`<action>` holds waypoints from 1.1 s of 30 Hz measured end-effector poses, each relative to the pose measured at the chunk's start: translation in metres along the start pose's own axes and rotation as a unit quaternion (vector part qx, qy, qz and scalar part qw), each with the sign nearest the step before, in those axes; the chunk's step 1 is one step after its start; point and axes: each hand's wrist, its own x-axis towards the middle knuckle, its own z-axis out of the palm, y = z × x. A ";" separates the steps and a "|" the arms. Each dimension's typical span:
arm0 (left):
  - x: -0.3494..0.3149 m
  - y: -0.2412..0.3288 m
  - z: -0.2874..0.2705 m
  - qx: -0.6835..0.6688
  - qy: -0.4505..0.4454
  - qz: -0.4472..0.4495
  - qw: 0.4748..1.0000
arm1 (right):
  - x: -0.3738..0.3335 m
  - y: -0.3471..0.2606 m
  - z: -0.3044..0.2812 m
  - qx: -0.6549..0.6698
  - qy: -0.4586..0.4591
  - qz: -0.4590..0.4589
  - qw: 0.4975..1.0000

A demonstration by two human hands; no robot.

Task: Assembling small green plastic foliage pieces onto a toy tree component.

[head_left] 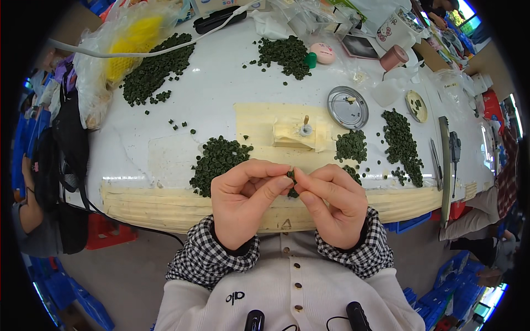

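Observation:
Just above the table's near edge, my left hand (pixel 240 201) pinches a small dark green round part (pixel 291 175) between thumb and fingertips. My right hand (pixel 338 205) meets it from the other side, its index fingertip at the same part and its fingers curled. Fingers cover most of the part, so its exact shape cannot be made out. Beside my left hand spreads a pile of small dark green spool-like pieces (pixel 217 163). Beyond my hands stands a tape-covered block (pixel 291 136) with a short upright peg (pixel 306 124). Flat green pieces (pixel 351 146) lie to its right.
More green pieces form a long pile (pixel 403 146) at right and heaps at the far left (pixel 157 69) and far middle (pixel 284 57). A round metal lid (pixel 348 108), tweezers (pixel 436 165) and a long metal strip (pixel 445 165) lie at right. A white cable (pixel 138 54) crosses the back.

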 end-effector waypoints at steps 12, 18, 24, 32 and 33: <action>0.000 -0.002 -0.006 -0.016 -0.028 0.005 0.999 | 0.007 -0.008 -0.006 -0.050 0.040 -0.005 0.998; 0.000 -0.002 -0.006 -0.008 -0.017 0.007 1.000 | 0.047 -0.007 -0.027 -0.257 0.077 -0.073 0.961; 0.001 -0.003 -0.006 -0.012 -0.014 0.006 1.000 | 0.068 0.011 -0.022 -0.316 0.039 -0.080 0.945; 0.000 -0.002 -0.004 0.012 0.013 0.010 1.000 | 0.067 -0.015 -0.030 -0.225 0.103 -0.121 0.961; 0.000 -0.002 -0.004 0.007 0.006 0.009 1.000 | 0.065 -0.022 -0.033 -0.195 0.122 -0.123 0.965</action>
